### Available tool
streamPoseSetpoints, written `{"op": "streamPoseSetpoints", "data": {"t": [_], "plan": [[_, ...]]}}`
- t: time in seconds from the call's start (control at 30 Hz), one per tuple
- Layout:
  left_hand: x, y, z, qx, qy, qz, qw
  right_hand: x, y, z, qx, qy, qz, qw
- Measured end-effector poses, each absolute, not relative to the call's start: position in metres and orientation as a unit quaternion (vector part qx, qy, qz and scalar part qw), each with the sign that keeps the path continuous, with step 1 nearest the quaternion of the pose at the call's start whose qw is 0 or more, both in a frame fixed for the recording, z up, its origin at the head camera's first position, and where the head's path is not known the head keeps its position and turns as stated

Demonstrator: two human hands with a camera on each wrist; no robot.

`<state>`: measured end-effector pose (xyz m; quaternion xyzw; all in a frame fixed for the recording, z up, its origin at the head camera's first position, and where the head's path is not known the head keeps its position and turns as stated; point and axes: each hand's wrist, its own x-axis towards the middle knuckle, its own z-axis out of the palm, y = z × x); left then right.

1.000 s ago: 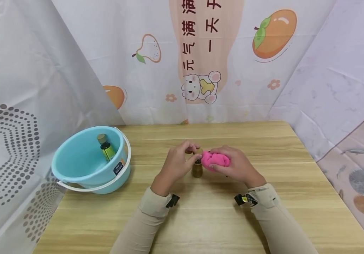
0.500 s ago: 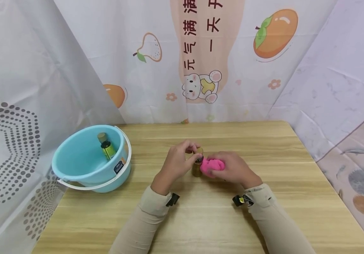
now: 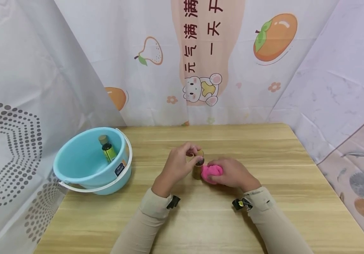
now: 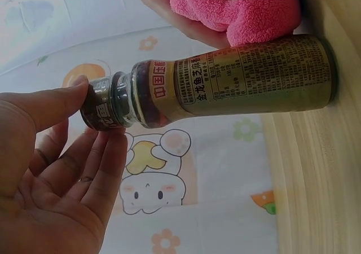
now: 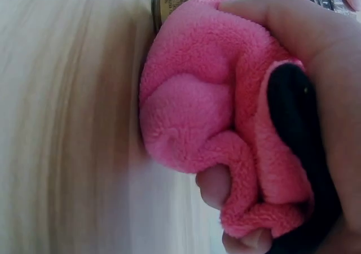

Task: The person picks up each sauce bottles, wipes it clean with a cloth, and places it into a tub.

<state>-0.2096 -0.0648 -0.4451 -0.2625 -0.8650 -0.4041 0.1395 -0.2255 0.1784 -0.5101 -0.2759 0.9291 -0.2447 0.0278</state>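
Observation:
A sesame oil bottle [image 4: 254, 79] with a gold printed label stands upright on the table. My left hand [image 3: 179, 160] pinches its dark cap [image 4: 100, 110] between thumb and fingers. My right hand [image 3: 232, 173] grips a bunched pink plush cloth [image 3: 211, 173], which presses on the right side of the bottle's lower body. In the right wrist view the cloth [image 5: 192, 101] is folded in the palm, with fingertips [image 5: 214, 186] showing below it and a black strip [image 5: 299, 118] along its edge.
A light blue bucket [image 3: 73, 179] with a white handle stands at the table's left. Another bottle [image 3: 108, 151], with a green-yellow label, leans inside it. The wooden table [image 3: 207, 225] ends at a printed curtain [image 3: 156, 81] behind.
My right hand has carried the cloth down along the bottle, from near its neck to its lower body. My left hand stays at the cap.

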Motion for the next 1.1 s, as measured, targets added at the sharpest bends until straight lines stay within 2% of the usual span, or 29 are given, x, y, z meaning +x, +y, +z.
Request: {"op": "streamPoseSetpoints", "data": {"t": [0.23,0.67,1.1], "plan": [[-0.204,-0.064,-0.449,-0.265,-0.862,-0.409,0.139,-0.216,0.179,-0.503,-0.281,0.934,-0.222,0.0],[-0.211,-0.061,-0.442,-0.274,-0.869,-0.377,0.167,-0.218,0.183,-0.483,-0.295,0.917,-0.254,-0.091],[-0.209,-0.061,-0.443,-0.265,-0.869,-0.384,0.162,-0.215,0.184,-0.472,-0.31,0.904,-0.259,-0.138]]}}
